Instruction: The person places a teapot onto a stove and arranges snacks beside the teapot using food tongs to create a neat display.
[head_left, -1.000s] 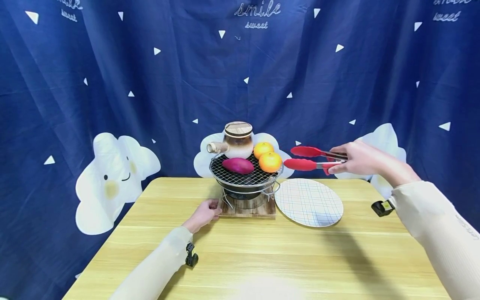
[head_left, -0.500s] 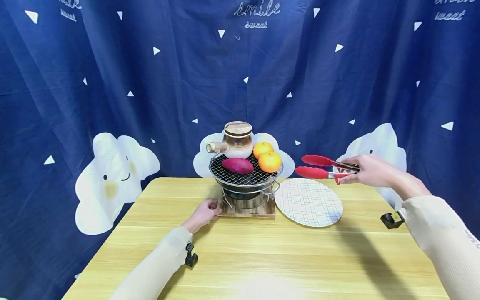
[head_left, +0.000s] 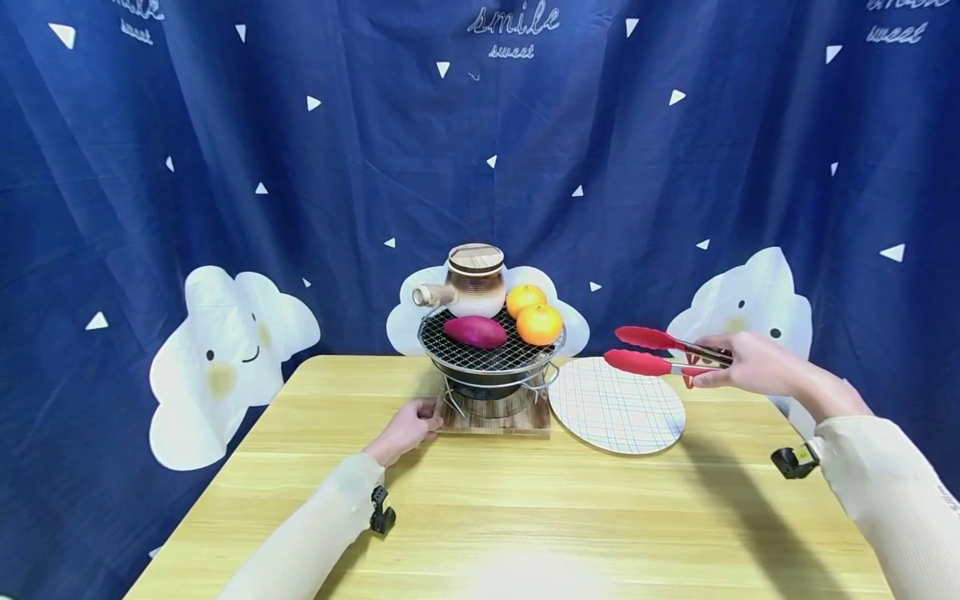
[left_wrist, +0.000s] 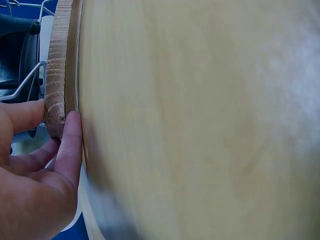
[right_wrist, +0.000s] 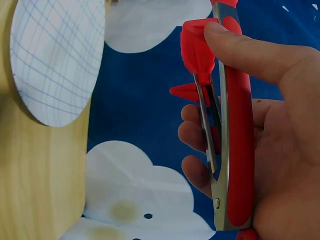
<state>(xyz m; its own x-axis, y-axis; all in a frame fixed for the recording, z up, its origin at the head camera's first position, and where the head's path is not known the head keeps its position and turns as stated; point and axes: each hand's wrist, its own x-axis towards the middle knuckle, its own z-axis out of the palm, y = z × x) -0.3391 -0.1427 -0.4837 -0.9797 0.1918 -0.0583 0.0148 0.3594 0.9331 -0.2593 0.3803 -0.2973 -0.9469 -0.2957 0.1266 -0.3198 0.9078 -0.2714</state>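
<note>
My left hand (head_left: 407, 428) pinches the near left corner of a square wooden board (head_left: 495, 429); in the left wrist view the thumb lies on one face of the board (left_wrist: 57, 60) and fingers on the other. On that board stands a small round grill (head_left: 495, 358) with a wire mesh. A purple sweet potato (head_left: 476, 332), two oranges (head_left: 539, 324) and a side-handled clay pot (head_left: 476, 287) with a wooden lid sit on the mesh. My right hand (head_left: 761, 367) grips red-tipped metal tongs (head_left: 637, 362), held in the air, tips spread apart with nothing between them.
A round white plate (head_left: 618, 408) with a checked pattern lies right of the grill, below the tong tips in the head view. The pale wooden table (head_left: 465, 500) extends toward me. Behind its far edge hangs a blue curtain (head_left: 360, 167) with white clouds.
My right hand has moved right and lower with the tongs, drawing away from the oranges. The left hand, the grill and the food on it have stayed put.
</note>
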